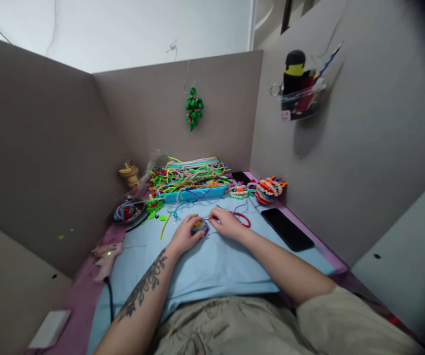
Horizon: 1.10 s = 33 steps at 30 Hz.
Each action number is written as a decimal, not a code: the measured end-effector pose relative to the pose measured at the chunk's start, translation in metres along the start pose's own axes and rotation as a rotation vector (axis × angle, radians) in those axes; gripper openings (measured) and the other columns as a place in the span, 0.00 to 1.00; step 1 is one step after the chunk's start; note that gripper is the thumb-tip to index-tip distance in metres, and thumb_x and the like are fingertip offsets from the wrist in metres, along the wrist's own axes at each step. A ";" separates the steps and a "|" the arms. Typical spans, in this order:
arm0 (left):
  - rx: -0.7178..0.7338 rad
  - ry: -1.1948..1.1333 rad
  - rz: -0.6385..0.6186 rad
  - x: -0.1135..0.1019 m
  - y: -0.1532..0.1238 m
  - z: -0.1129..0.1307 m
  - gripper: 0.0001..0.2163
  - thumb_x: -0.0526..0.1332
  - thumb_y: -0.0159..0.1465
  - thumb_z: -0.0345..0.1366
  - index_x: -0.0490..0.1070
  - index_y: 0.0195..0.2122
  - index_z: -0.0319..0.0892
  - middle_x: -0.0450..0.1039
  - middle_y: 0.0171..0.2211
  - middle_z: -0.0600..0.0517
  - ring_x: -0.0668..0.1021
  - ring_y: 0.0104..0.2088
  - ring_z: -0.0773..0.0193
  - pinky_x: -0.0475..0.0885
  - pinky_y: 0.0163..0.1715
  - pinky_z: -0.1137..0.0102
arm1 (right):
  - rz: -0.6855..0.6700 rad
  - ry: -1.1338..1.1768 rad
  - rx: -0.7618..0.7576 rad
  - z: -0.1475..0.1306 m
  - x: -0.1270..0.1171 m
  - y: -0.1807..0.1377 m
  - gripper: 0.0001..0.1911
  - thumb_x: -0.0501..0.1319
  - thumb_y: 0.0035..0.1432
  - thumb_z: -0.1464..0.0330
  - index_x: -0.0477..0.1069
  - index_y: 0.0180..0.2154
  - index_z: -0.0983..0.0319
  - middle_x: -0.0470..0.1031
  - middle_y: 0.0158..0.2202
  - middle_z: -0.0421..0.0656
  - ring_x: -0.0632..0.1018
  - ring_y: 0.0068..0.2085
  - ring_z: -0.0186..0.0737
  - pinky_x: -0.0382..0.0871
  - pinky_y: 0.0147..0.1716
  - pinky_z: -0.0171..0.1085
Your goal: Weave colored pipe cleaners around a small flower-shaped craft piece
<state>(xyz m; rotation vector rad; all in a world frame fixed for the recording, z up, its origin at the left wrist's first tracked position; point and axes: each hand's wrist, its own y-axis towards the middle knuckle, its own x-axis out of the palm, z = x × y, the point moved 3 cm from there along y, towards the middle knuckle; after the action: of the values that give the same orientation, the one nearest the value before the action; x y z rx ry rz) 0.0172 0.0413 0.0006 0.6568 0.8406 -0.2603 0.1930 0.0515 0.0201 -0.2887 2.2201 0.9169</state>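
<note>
My left hand (187,233) curls round a small multicoloured pipe-cleaner piece (199,227), with orange, yellow and purple showing. Close to its right, my right hand (224,223) is closed in a pinch at a thin purple pipe cleaner (207,219) that reaches toward the piece. Behind the right hand a red loop (247,220) partly shows, with a thin dark tip near the fingers; I cannot tell what it belongs to. Blue pipe-cleaner strands (176,213) and a yellow-green one (165,226) lie just beyond the left hand, on the light blue cloth (227,266).
A blue tray (197,194) heaped with pipe cleaners stands at the back. Right are finished colourful pieces (267,190) and a black phone (287,229). Left are a dark bowl (127,212) and a pink glue gun (108,261) with its cable. Grey panels (175,108) enclose the desk.
</note>
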 end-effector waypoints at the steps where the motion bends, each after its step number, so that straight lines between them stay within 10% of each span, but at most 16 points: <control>1: -0.011 -0.021 0.014 0.000 0.001 -0.001 0.18 0.61 0.56 0.38 0.67 0.48 0.43 0.65 0.50 0.43 0.67 0.52 0.54 0.61 0.52 0.59 | 0.011 0.025 0.002 0.000 0.001 0.000 0.06 0.53 0.52 0.77 0.66 0.29 0.62 0.67 0.29 0.41 0.68 0.33 0.35 0.60 0.34 0.33; 9: -0.255 -0.266 0.210 -0.006 0.005 -0.010 0.17 0.60 0.57 0.41 0.67 0.47 0.42 0.70 0.46 0.46 0.73 0.44 0.58 0.69 0.39 0.66 | 0.178 0.164 0.122 -0.007 0.000 0.002 0.05 0.54 0.52 0.74 0.66 0.27 0.62 0.68 0.28 0.40 0.68 0.32 0.35 0.60 0.33 0.33; 33: -0.049 -0.151 0.356 -0.009 0.004 0.009 0.08 0.60 0.57 0.37 0.72 0.38 0.43 0.71 0.44 0.46 0.71 0.47 0.58 0.65 0.49 0.60 | 0.163 0.361 0.268 -0.013 0.013 0.006 0.06 0.56 0.50 0.70 0.70 0.25 0.63 0.70 0.25 0.39 0.70 0.29 0.34 0.63 0.31 0.33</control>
<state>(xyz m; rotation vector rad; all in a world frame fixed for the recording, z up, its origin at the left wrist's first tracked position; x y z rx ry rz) 0.0188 0.0383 0.0138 0.7187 0.5717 0.0325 0.1737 0.0481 0.0208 -0.1571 2.6999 0.6772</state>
